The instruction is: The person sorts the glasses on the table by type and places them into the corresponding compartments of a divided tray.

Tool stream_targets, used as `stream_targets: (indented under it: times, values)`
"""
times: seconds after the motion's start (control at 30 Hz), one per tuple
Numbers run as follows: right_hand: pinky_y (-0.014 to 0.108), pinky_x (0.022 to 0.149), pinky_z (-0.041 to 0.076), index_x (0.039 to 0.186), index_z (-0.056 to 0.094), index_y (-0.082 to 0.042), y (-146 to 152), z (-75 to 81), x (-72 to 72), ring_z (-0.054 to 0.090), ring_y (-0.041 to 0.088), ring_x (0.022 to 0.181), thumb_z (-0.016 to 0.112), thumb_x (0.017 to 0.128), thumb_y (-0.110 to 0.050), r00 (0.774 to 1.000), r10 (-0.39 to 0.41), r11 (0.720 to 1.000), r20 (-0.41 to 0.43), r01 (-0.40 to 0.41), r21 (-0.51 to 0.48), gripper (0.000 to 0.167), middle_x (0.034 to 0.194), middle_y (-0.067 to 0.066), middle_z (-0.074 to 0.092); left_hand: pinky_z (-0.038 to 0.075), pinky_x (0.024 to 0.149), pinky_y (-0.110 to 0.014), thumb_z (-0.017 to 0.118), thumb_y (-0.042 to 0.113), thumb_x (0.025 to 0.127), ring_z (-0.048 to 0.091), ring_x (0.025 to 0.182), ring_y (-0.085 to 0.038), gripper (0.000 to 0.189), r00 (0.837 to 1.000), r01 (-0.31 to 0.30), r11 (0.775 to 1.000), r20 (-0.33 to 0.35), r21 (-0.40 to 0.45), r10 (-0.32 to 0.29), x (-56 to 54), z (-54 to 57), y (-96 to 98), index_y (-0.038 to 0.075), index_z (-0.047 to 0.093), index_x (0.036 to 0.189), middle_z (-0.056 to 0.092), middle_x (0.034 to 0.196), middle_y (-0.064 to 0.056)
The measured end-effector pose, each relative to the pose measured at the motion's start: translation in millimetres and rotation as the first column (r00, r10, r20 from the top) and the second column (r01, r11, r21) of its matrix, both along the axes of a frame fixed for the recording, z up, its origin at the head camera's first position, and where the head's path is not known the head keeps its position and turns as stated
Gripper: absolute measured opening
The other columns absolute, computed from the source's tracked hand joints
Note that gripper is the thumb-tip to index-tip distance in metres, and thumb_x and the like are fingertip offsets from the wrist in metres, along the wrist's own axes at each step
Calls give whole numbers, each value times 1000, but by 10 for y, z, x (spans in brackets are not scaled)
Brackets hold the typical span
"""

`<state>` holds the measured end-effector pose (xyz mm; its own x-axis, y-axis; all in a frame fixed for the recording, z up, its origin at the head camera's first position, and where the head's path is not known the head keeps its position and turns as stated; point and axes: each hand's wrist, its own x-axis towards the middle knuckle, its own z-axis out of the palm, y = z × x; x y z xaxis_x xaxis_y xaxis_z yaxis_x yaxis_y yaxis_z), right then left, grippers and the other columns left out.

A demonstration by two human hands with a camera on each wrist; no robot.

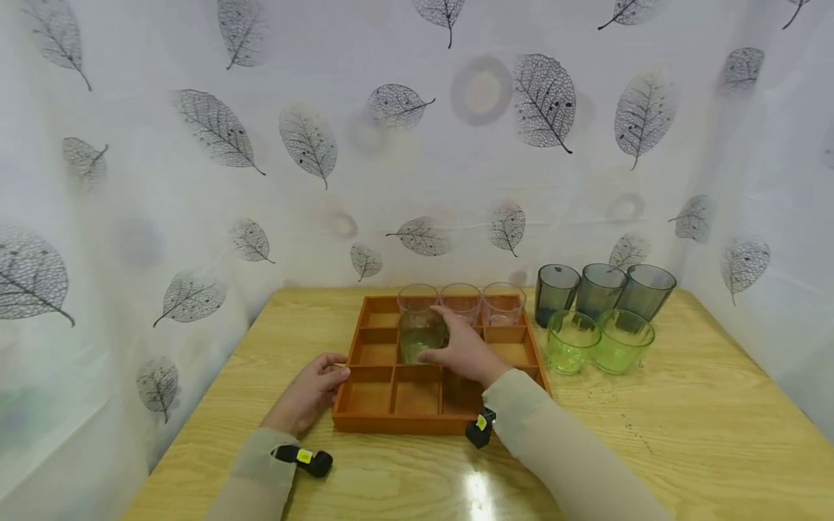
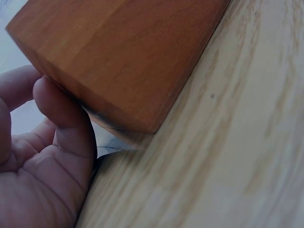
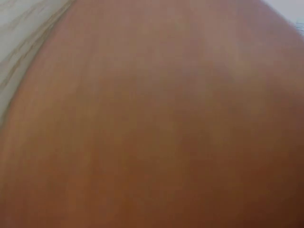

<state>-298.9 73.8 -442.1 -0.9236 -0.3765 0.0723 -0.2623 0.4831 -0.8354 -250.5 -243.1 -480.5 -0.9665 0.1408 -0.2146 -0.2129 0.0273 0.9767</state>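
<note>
A wooden divided tray [image 1: 365, 425] lies on the table. My right hand [image 1: 465, 352] grips a green-tinted glass [image 1: 417, 340] from its right side, fingers at the rim and thumb lower down. That glass is at the second compartment from the left in the middle row; whether it touches the bottom I cannot tell. Three clear pinkish glasses [image 1: 503, 307] stand in the back row. At the tray's left wall, the fingertips of my left hand [image 1: 309, 391] rest against the outside. Blurred tray wood [image 3: 152, 114] fills most of the right wrist view, which hides that hand.
Right of the tray, two green glasses [image 1: 622, 347] stand on the wooden table [image 1: 691, 427]. Three dark grey tumblers [image 1: 557, 293] are behind them. A white curtain with leaf prints [image 1: 417, 166] hangs along the back and sides.
</note>
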Motion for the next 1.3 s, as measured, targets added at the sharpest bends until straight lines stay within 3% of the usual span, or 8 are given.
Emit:
stream_targets:
  times: [0.3, 0.57, 0.97, 1.3]
  values:
    - [55, 104, 42, 159, 32, -20, -36, -15, -8, 51, 34, 130, 88, 80, -38, 999, -4, 998, -41, 6, 59, 99, 155, 11, 41, 46, 63, -26, 61, 13, 102, 52, 75, -14, 38, 1000, 11, 1000, -2, -17, -11, 1, 3, -14, -1, 45, 134, 56, 100, -6]
    - [55, 107, 39, 159, 31, -22, -25, -17, -14, 47, 34, 134, 86, 82, -37, 1000, -9, 998, -23, 10, 62, 96, 159, 9, 36, 46, 64, -26, 60, 13, 103, 52, 77, -13, 39, 1000, 10, 1000, 1, -22, -10, -8, -1, -14, -1, 44, 135, 56, 101, -6]
    - [56, 108, 38, 158, 33, -22, 7, -10, 17, 42, 35, 139, 82, 87, -37, 1000, 5, 1000, 5, -5, -10, 87, 162, 8, 31, 47, 64, -26, 61, 14, 103, 52, 78, -14, 40, 1000, 11, 1000, -8, -26, -11, -3, -13, -24, 0, 44, 136, 57, 102, -6]
    - [49, 113, 33, 158, 33, -18, 26, 97, 61, 39, 31, 142, 77, 92, -32, 1000, 10, 991, 19, -8, -131, 81, 158, 1, 38, 47, 64, -26, 62, 14, 102, 54, 79, -15, 39, 1000, -4, 1000, 2, -10, 4, -13, -29, -16, 1, 45, 134, 58, 101, -7]
